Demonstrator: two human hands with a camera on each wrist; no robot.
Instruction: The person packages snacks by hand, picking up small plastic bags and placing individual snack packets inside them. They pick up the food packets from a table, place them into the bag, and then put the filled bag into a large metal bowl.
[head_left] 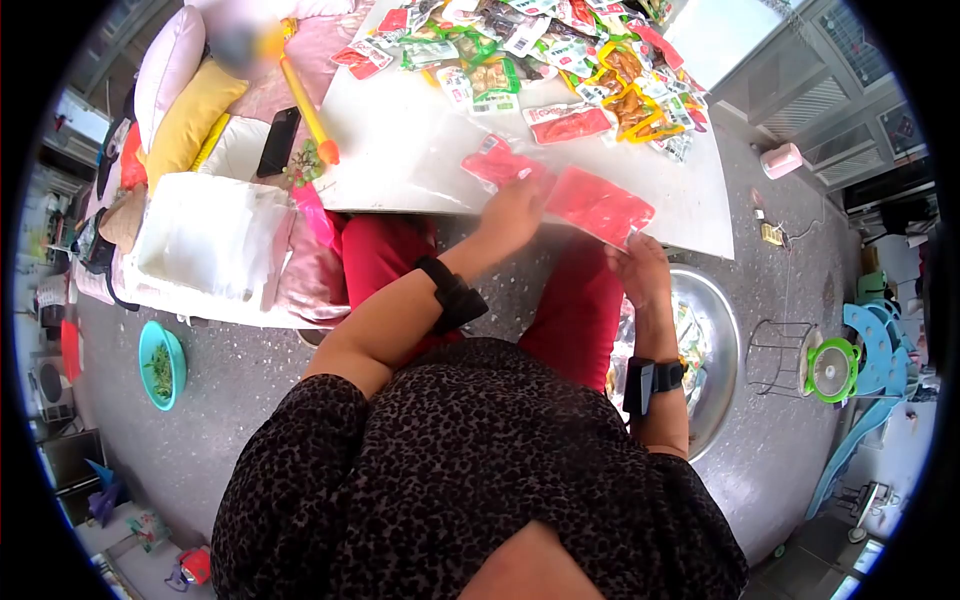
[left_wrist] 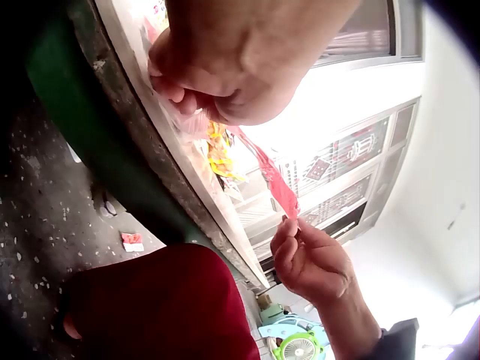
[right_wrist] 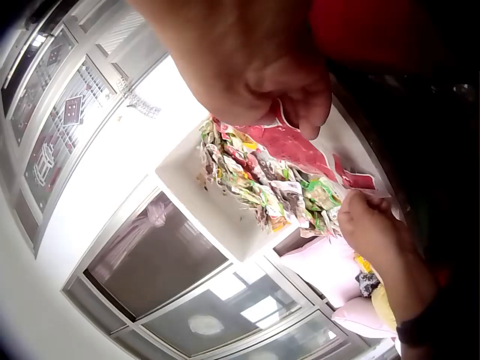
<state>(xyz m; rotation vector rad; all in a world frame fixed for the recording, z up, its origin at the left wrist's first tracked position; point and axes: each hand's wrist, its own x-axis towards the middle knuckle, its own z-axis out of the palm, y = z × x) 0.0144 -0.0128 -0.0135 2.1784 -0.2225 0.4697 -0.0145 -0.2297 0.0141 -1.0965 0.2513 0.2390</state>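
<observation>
Item: red packet [head_left: 598,205], stretched between the fingertips of both hands, just over the table [head_left: 400,150] edge. Left hand [head_left: 515,212]: fingers curled, pinching one end. Right hand [head_left: 640,268]: thumb and fingers pinching the opposite corner. Risk: thin pinch on slick film, likely to slip and drop toward the metal basin [head_left: 722,330] below the right fingers. Beyond the left fingertips: snack pile [head_left: 560,50], liable to be swept. Open room: bare tabletop beside the left fingers
</observation>
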